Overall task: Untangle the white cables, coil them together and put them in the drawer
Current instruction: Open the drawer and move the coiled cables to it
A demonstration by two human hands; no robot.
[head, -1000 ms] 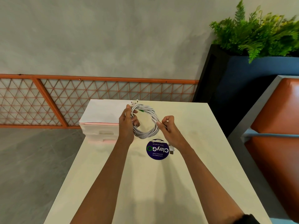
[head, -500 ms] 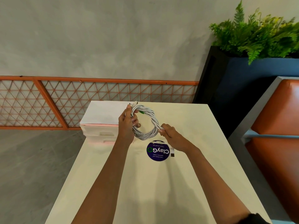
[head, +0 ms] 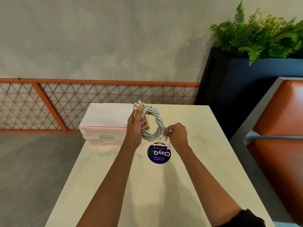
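Head view: the coil of white cables [head: 159, 122] is held in the air just beyond the round purple ClayGo sticker [head: 159, 154] on the cream table [head: 147, 190]. The left hand [head: 136, 126] grips the coil's left side, fingers curled round the bundled strands, with several plug ends [head: 139, 103] sticking out above the thumb. The right hand [head: 177, 134] pinches the coil's lower right part, and a short loose end hangs from it toward the sticker's far edge. Left of the sticker, at the table's far left corner, stands a translucent drawer unit [head: 101, 136], its drawers pushed in, with white paper [head: 108, 114] lying on top.
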